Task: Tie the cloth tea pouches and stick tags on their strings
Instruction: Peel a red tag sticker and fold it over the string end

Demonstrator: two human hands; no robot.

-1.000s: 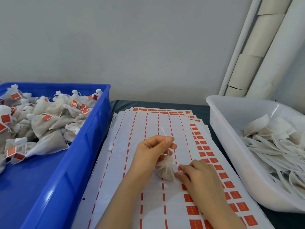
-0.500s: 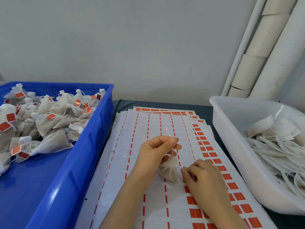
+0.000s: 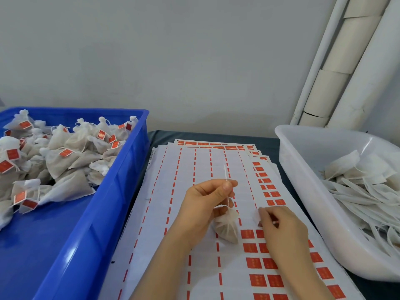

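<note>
Bare left hand (image 3: 205,202), bare right hand (image 3: 283,230), bare forearms (image 3: 164,267), short plain fingernails (image 3: 227,186)

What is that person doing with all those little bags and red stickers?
A person is finishing tea pouches. The left hand pinches the string of a tied pouch over the sticker sheets. The right hand pinches a tag off them. Tagged pouches lie in the blue bin; untagged ones wait in the white tub.

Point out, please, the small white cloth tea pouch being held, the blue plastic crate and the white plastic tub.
small white cloth tea pouch (image 3: 226,227): head view, its filled body.
blue plastic crate (image 3: 112,191): head view, its right wall.
white plastic tub (image 3: 303,169): head view, its left wall.
</note>
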